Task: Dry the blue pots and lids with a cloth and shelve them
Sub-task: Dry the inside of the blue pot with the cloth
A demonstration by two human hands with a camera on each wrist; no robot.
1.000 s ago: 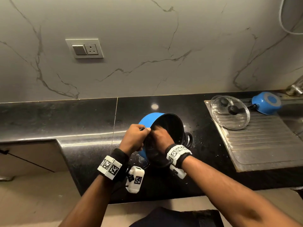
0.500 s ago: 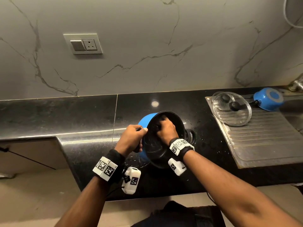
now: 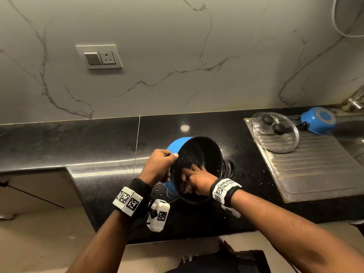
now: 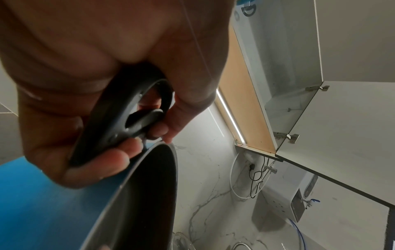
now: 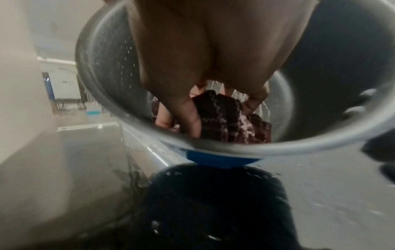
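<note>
A blue pot (image 3: 176, 144) with a black inside is held tilted above the black counter, its mouth facing me. My left hand (image 3: 159, 164) grips its black side handle (image 4: 128, 108) at the rim. My right hand (image 3: 195, 180) is inside the pot, its fingers curled round a dark checked cloth (image 5: 226, 118) pressed to the lower inner wall. Water drops cling to the pot's inner wall (image 5: 111, 55). A glass lid (image 3: 275, 133) with a black knob lies on the steel drainboard, and a smaller blue pot (image 3: 317, 123) lies beside it.
The ribbed steel drainboard (image 3: 315, 170) lies at right beside the sink tap (image 3: 354, 103). Water drops spot the black counter (image 3: 98, 146) around the pot. A wall switch and socket (image 3: 99, 57) sit above. An open wall cupboard (image 4: 284, 94) shows overhead in the left wrist view.
My right hand has slid with the cloth from the top of the pot's inside down to its lower wall. The left hand keeps its grip on the handle.
</note>
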